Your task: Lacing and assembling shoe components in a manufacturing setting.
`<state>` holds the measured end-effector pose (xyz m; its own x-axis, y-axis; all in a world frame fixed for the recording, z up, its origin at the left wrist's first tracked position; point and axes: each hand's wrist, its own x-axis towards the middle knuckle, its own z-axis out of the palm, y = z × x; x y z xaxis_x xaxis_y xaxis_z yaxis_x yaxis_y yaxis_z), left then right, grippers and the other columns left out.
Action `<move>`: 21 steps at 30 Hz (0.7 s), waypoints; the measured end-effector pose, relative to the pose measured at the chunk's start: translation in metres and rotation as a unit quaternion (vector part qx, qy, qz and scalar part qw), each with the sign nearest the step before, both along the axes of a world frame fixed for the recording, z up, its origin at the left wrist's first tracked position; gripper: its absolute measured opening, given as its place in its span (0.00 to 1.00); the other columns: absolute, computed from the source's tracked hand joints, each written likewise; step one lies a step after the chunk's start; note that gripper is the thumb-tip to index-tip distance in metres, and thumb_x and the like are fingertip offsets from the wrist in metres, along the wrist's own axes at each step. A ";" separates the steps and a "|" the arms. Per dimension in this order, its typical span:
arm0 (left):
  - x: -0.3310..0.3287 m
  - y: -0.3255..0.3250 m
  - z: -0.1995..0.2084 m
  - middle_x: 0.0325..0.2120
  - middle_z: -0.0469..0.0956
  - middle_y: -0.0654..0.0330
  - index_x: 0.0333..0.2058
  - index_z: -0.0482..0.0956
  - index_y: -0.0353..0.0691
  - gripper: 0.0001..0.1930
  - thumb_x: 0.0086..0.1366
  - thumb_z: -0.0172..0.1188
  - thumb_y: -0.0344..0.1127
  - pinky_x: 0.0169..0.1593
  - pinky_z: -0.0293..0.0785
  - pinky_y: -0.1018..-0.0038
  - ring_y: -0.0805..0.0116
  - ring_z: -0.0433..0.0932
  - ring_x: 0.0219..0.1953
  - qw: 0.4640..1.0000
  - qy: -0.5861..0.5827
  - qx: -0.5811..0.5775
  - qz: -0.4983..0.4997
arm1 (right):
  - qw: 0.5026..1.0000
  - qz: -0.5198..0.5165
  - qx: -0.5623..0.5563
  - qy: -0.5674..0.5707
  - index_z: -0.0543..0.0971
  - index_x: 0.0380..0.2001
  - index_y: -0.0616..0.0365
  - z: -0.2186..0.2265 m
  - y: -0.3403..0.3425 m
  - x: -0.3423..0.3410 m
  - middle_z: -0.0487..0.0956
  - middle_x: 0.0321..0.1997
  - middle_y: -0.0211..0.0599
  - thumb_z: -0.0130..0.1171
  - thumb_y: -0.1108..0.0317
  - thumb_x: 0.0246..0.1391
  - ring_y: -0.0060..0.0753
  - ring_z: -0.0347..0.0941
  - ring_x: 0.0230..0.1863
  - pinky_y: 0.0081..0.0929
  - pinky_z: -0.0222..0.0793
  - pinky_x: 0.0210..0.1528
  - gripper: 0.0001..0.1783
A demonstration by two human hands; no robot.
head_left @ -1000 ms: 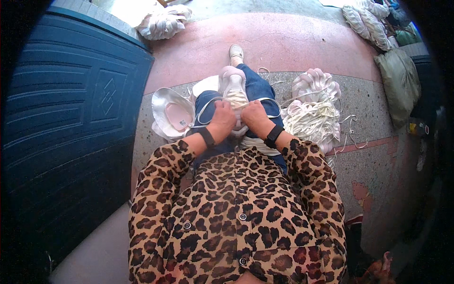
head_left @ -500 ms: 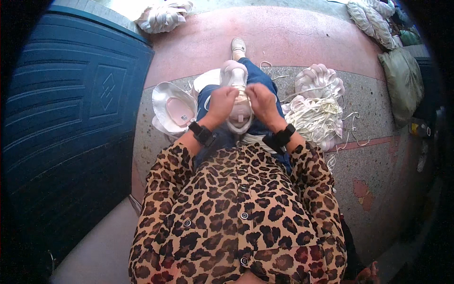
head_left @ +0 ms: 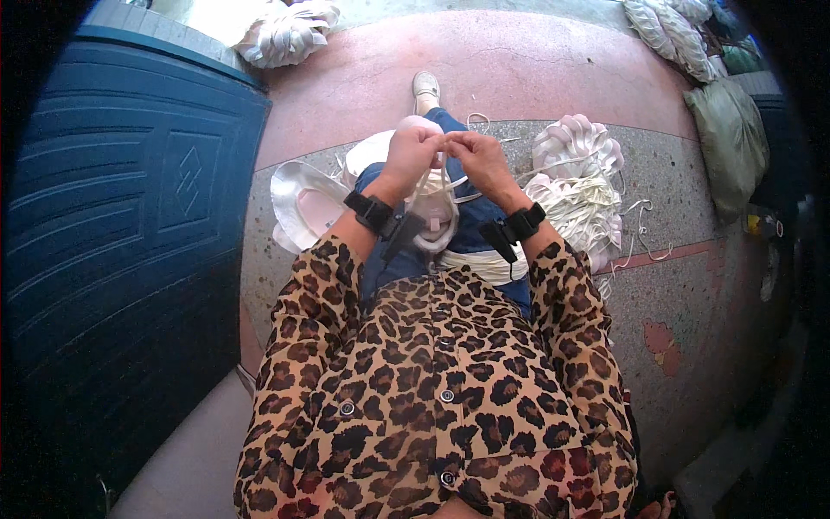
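Note:
A pale pink and white shoe upper (head_left: 437, 208) rests on my lap between my thighs, its far end partly covered by my hands. Above it, my left hand (head_left: 412, 158) and my right hand (head_left: 481, 164) meet with fingertips pinched together. Both grip a white shoelace (head_left: 445, 176) that runs up from the upper in a raised loop. Exactly how the lace passes between the fingers is hidden. A bundle of cream laces (head_left: 484, 266) lies across my lap, close to my right wrist.
On the floor at right are a tangled heap of white laces (head_left: 571, 206) and a stack of pinkish shoe uppers (head_left: 577, 145). More white uppers (head_left: 287, 183) lie at left, near a blue door (head_left: 130, 190). A grey-green sack (head_left: 728, 147) stands far right.
My hands have risen off the shoe upper and come together, pulling the lace up into a loop. Before, they were apart, low over the lacing.

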<state>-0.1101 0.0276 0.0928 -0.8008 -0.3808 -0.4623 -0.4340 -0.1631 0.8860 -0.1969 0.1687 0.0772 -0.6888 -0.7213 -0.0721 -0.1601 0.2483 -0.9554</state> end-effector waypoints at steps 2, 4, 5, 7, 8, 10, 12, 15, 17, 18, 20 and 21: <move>-0.003 -0.015 -0.015 0.26 0.78 0.65 0.39 0.82 0.32 0.12 0.65 0.60 0.36 0.27 0.75 0.78 0.77 0.74 0.25 0.997 -0.045 -0.065 -0.003 | 0.999 0.021 0.038 0.025 0.79 0.47 0.62 -0.006 -0.005 -0.006 0.82 0.40 0.53 0.58 0.66 0.57 0.50 0.79 0.39 0.36 0.73 0.42 0.17; 0.006 -0.045 -0.032 0.29 0.80 0.62 0.43 0.82 0.36 0.13 0.65 0.58 0.37 0.25 0.75 0.78 0.75 0.76 0.26 0.993 -0.060 -0.097 0.017 | 0.989 -0.036 0.039 0.135 0.79 0.48 0.62 -0.031 -0.005 -0.011 0.82 0.39 0.47 0.59 0.65 0.58 0.43 0.78 0.40 0.31 0.73 0.44 0.17; 0.026 -0.079 -0.056 0.31 0.81 0.60 0.44 0.82 0.36 0.13 0.65 0.58 0.36 0.28 0.76 0.75 0.72 0.78 0.28 0.971 -0.053 -0.222 0.067 | 0.989 -0.041 0.038 0.140 0.78 0.48 0.62 -0.037 0.000 -0.012 0.81 0.40 0.48 0.58 0.66 0.58 0.44 0.78 0.42 0.31 0.72 0.45 0.17; 0.078 -0.140 -0.081 0.38 0.80 0.51 0.46 0.80 0.36 0.15 0.62 0.59 0.36 0.41 0.73 0.66 0.59 0.77 0.39 0.872 -0.051 -0.475 0.113 | 0.987 -0.058 0.038 0.148 0.78 0.49 0.61 -0.052 0.013 -0.017 0.80 0.43 0.49 0.58 0.66 0.58 0.48 0.77 0.45 0.32 0.72 0.48 0.17; 0.117 -0.167 -0.087 0.41 0.79 0.46 0.47 0.79 0.35 0.17 0.61 0.59 0.36 0.48 0.71 0.61 0.53 0.76 0.44 0.795 -0.072 -0.593 0.107 | 0.990 -0.045 0.054 0.122 0.78 0.49 0.61 -0.054 0.027 -0.019 0.80 0.43 0.51 0.58 0.66 0.57 0.50 0.77 0.45 0.34 0.72 0.49 0.18; 0.185 -0.184 -0.085 0.45 0.78 0.41 0.49 0.77 0.35 0.20 0.59 0.61 0.38 0.53 0.70 0.57 0.46 0.76 0.48 0.693 -0.151 -0.698 0.095 | 0.992 -0.058 0.074 0.080 0.78 0.47 0.62 -0.058 0.061 -0.024 0.81 0.43 0.52 0.57 0.66 0.56 0.51 0.78 0.46 0.36 0.71 0.50 0.17; 0.242 -0.194 -0.084 0.42 0.79 0.41 0.46 0.77 0.34 0.22 0.59 0.63 0.43 0.50 0.72 0.57 0.45 0.77 0.44 0.718 -0.246 -0.643 0.104 | 0.992 -0.085 0.074 0.048 0.79 0.46 0.63 -0.068 0.090 -0.016 0.81 0.42 0.51 0.57 0.66 0.57 0.47 0.78 0.44 0.34 0.72 0.49 0.16; 0.281 -0.192 -0.091 0.34 0.80 0.43 0.39 0.80 0.34 0.21 0.59 0.63 0.48 0.43 0.73 0.56 0.44 0.78 0.37 0.835 -0.296 -0.453 0.100 | 0.991 -0.096 0.088 0.038 0.80 0.44 0.64 -0.084 0.114 -0.007 0.82 0.40 0.47 0.56 0.67 0.59 0.38 0.79 0.42 0.31 0.72 0.46 0.14; 0.275 -0.184 -0.086 0.32 0.80 0.42 0.37 0.80 0.34 0.20 0.59 0.62 0.49 0.42 0.73 0.54 0.42 0.78 0.37 0.835 -0.299 -0.455 0.079 | 0.993 -0.089 0.077 0.030 0.80 0.44 0.64 -0.079 0.108 -0.001 0.83 0.39 0.45 0.56 0.67 0.59 0.33 0.79 0.41 0.29 0.72 0.45 0.14; 0.266 -0.181 -0.075 0.31 0.79 0.42 0.35 0.80 0.34 0.20 0.60 0.61 0.49 0.41 0.72 0.53 0.41 0.78 0.36 0.815 -0.296 -0.494 0.064 | 0.993 -0.090 0.068 0.019 0.80 0.44 0.64 -0.073 0.104 0.004 0.83 0.39 0.45 0.56 0.67 0.60 0.32 0.79 0.40 0.28 0.72 0.45 0.14; 0.256 -0.184 -0.056 0.30 0.79 0.40 0.33 0.80 0.35 0.19 0.60 0.60 0.49 0.39 0.72 0.52 0.39 0.78 0.36 0.787 -0.280 -0.546 0.070 | 0.996 -0.057 0.062 0.024 0.80 0.44 0.64 -0.060 0.084 0.014 0.83 0.40 0.45 0.57 0.68 0.60 0.32 0.79 0.41 0.28 0.72 0.46 0.13; 0.254 -0.191 -0.044 0.29 0.78 0.40 0.31 0.80 0.35 0.19 0.60 0.60 0.50 0.38 0.72 0.51 0.38 0.77 0.35 0.790 -0.265 -0.546 0.094 | 0.997 -0.038 0.056 0.024 0.80 0.44 0.64 -0.055 0.071 0.021 0.83 0.40 0.46 0.57 0.68 0.60 0.32 0.80 0.41 0.28 0.72 0.46 0.13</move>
